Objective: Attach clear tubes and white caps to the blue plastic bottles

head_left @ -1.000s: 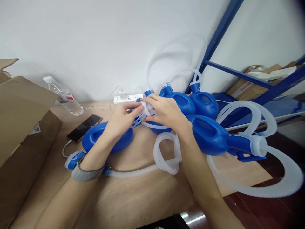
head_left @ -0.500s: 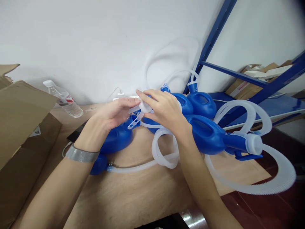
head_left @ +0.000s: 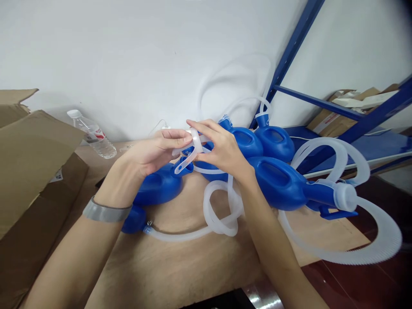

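A translucent white cap with a strap [head_left: 197, 142] is held between both hands above the table. My left hand [head_left: 157, 150] pinches its left side with thumb and fingers. On the other side, my right hand [head_left: 222, 145] grips it with thumb below and fingers above. Under my left hand lies a blue bottle [head_left: 161, 185], its open neck close to the hanging strap. A clear hose [head_left: 183, 236] runs from a smaller blue part at the left and loops beneath my right wrist.
More blue bottles [head_left: 280, 182] with coiled hoses [head_left: 383, 231] lie at the right. An open cardboard box [head_left: 35, 150] and a water bottle [head_left: 93, 135] stand left. Blue shelving [head_left: 315, 101] rises behind the wooden table [head_left: 180, 270].
The cap has turned between my fingers, so its rim now shows edge-on. The looped hose has shifted slightly, and the whole view has moved a little.
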Available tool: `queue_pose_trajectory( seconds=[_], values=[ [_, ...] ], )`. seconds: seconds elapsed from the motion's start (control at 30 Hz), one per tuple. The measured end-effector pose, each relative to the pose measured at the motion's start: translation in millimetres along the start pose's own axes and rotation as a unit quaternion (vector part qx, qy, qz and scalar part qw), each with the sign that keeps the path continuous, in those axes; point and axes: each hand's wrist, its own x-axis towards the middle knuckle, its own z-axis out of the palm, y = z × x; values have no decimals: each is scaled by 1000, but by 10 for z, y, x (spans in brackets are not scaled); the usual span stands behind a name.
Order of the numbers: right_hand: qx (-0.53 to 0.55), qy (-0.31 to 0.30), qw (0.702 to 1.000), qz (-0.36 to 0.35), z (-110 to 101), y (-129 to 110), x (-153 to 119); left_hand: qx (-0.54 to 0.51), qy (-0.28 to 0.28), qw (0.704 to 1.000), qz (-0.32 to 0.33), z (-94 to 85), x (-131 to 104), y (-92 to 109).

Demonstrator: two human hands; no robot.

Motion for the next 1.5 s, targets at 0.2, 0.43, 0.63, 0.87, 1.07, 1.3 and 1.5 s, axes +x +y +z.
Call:
queue_pose_trajectory(
  seconds=[0.2, 0.43, 0.63, 0.87, 1.07, 1.3, 1.5],
  values=[
    [33, -67, 997, -5, 40, 0, -5, 214, 78, 969, 100, 23, -173, 55],
    [79, -101, 992, -9, 60, -21, -28, 518, 165, 802, 246, 61, -318, 82],
    [165, -189, 968, 19, 8, -71, -27, 740, 49, 540, 398, -100, -395, 107],
    [260, -167, 950, 45, 156, -25, 9, 796, -19, 398, 455, -251, -299, 63],
    [267, -151, 948, 80, 272, -11, 8, 741, 16, 462, 486, -403, -134, -139],
    [306, -161, 929, 134, 322, 98, -7, 679, 16, 622, 391, -445, -39, -264],
    [343, -157, 918, 120, 359, 147, 1, 654, 43, 670, 347, -451, -124, -215]
  ],
)
